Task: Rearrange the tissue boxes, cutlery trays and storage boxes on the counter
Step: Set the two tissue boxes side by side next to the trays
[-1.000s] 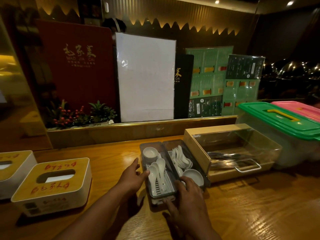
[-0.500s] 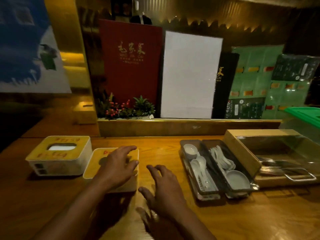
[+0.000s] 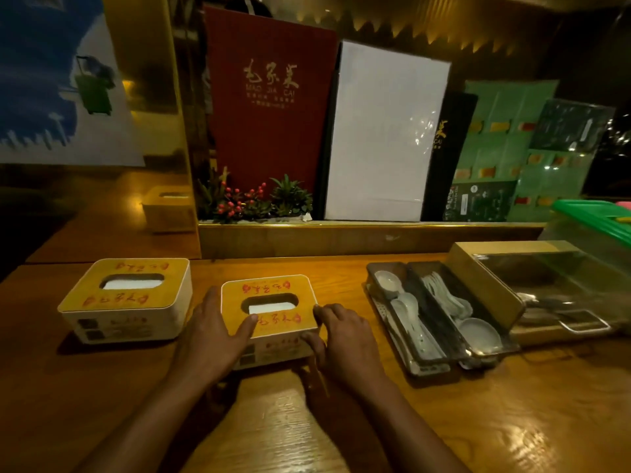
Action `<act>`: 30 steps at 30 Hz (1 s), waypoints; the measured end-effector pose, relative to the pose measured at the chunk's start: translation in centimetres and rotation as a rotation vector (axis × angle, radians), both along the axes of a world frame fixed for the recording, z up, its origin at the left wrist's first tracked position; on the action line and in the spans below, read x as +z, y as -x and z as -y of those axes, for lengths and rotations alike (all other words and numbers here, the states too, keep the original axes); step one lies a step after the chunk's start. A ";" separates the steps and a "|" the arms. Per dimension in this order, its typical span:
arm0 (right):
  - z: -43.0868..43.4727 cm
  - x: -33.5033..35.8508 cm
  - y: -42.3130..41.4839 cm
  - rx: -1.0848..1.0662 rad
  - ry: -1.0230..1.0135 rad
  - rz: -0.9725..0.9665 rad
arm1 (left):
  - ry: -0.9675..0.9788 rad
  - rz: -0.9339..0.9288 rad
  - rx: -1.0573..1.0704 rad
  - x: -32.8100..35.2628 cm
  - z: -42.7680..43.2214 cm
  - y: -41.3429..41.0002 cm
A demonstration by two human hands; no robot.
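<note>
A white tissue box with a yellow lid (image 3: 273, 298) sits in the middle of the wooden counter (image 3: 341, 421). My left hand (image 3: 215, 332) grips its left side, thumb on the lid. My right hand (image 3: 341, 339) holds its right side. A second, matching tissue box (image 3: 129, 298) stands apart to the left. Right of my hands are two grey cutlery trays (image 3: 433, 315) with white spoons and small dishes. Beyond them sits a wooden cutlery box with a clear lid (image 3: 532, 288), and a green-lidded storage box (image 3: 594, 227) at the far right edge.
A raised wooden ledge (image 3: 341, 237) runs along the back, carrying a red menu (image 3: 269, 97), a white board (image 3: 382, 134), green menu sheets and a small plant with red berries (image 3: 252, 199). A mirrored gold panel (image 3: 164, 131) closes the back left.
Both hands left the cutlery trays and moved left to the tissue box. They now grip it on both sides, and it sits farther right, nearer the trays.
</note>
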State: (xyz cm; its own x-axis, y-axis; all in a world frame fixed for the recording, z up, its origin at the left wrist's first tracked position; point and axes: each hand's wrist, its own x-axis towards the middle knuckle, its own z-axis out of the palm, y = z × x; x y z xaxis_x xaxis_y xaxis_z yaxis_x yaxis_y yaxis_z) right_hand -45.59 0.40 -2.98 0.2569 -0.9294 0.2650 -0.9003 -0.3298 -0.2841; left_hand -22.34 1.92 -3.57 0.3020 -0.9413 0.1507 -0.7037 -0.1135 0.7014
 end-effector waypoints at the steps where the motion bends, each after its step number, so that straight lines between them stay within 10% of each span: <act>1: 0.1 0.1 0.5 -0.018 0.004 -0.009 | 0.003 -0.031 -0.013 0.1 0.2 0.9; 10: 3.1 0.7 7.1 -0.228 0.034 0.025 | -0.088 -0.472 -0.169 0.4 4.0 8.1; 30: 7.0 0.2 9.9 -0.303 0.019 0.247 | -0.174 -0.507 -0.151 0.6 9.0 12.0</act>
